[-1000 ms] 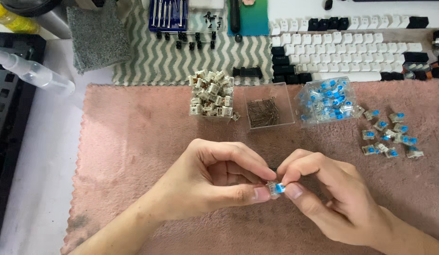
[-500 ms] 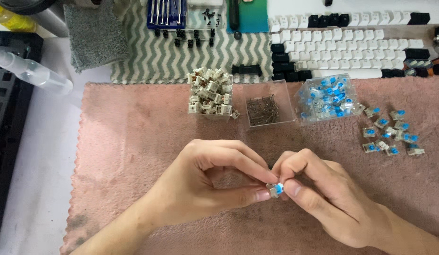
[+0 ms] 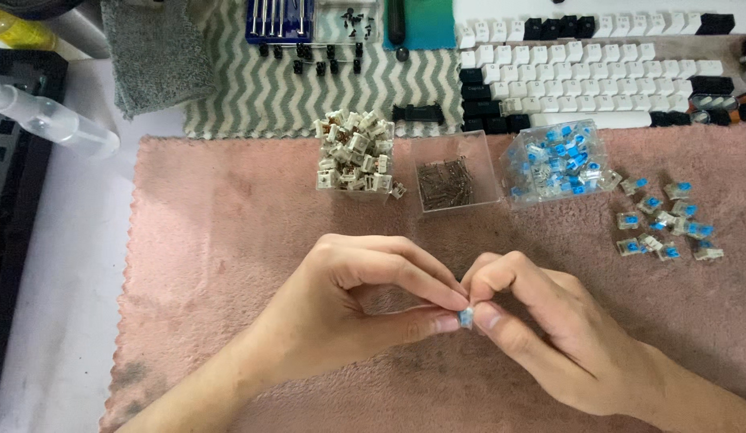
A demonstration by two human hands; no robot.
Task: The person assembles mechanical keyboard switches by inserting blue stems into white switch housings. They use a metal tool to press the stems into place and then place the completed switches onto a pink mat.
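The tiny blue switch [image 3: 466,317] could slip and get lost on the pink cloth [image 3: 229,240], because only fingertips pinch it. The left hand [image 3: 353,309] and right hand [image 3: 541,329] meet near the middle, both closed on it. Farther off sit small clear boxes [image 3: 457,170] of parts.

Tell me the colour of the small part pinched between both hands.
Blue, on the keyboard switch pinched between the left hand and right hand; head view.
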